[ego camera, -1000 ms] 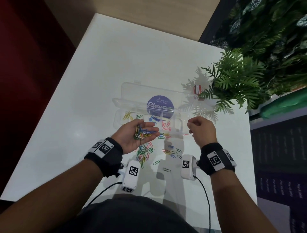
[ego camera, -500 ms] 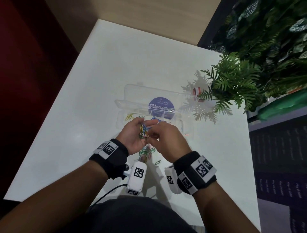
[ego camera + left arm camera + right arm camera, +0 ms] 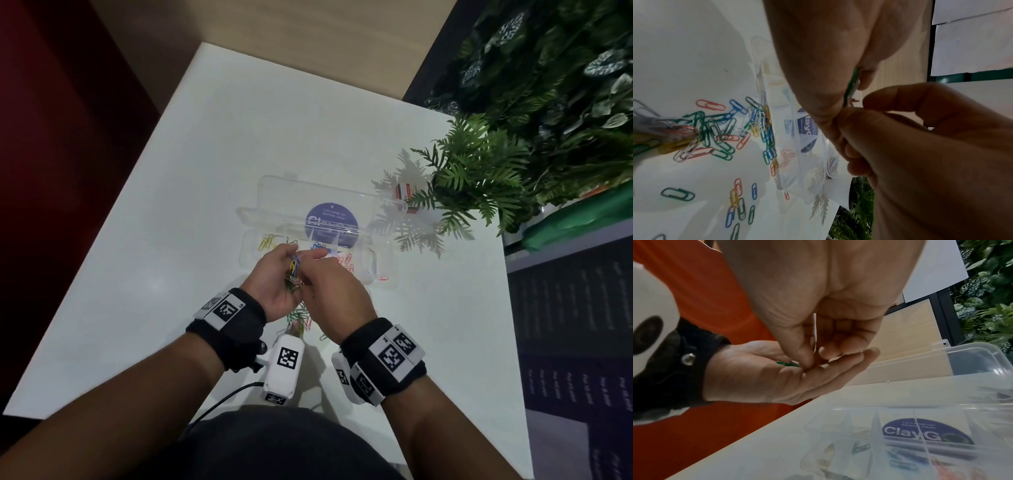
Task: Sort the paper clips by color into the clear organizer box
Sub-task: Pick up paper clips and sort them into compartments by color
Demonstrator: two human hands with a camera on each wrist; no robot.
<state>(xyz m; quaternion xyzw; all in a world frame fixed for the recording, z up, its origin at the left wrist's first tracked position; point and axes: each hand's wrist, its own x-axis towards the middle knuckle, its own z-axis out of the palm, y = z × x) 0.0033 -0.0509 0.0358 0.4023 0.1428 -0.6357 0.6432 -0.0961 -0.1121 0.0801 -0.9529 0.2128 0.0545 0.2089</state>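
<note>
On the white table [image 3: 191,192], directly in front of me, inventory as follows.

Item: my left hand [image 3: 274,284], palm up and cupped, fingers loosely curved around a small heap of mixed paper clips [image 3: 294,274] — yellow, blue, green and red wire among them. It hovers just above the near edge of the box.

Item: my right hand [image 3: 337,291], turned palm down over the left palm. Thumb and fingertips [image 3: 807,361] are drawn together, pinching into the heap; a green clip [image 3: 787,364] shows just beside the thumb tip. Which single clip I have caught, I cannot tell.

Item: clear organizer box [image 3: 376,267], lid laid open flat toward the far side, a round blue sticker [image 3: 331,221] on the lid. Contents by compartment: yellow clips [image 3: 267,241] at the left end; blue clips [image 3: 317,245] next toward the middle; red clips [image 3: 346,262] right of those. One red clip [image 3: 383,278] lies by the box's near right corner.

Item: loose pile of unsorted clips [image 3: 715,133] on the table between box and my wrists, with a few stragglers [image 3: 740,203] scattered nearer me.

Item: fern [image 3: 479,178] at the table's right edge, fronds casting shadow onto the box's right end. A small red-and-white carton [image 3: 402,190] sits beside it.
</note>
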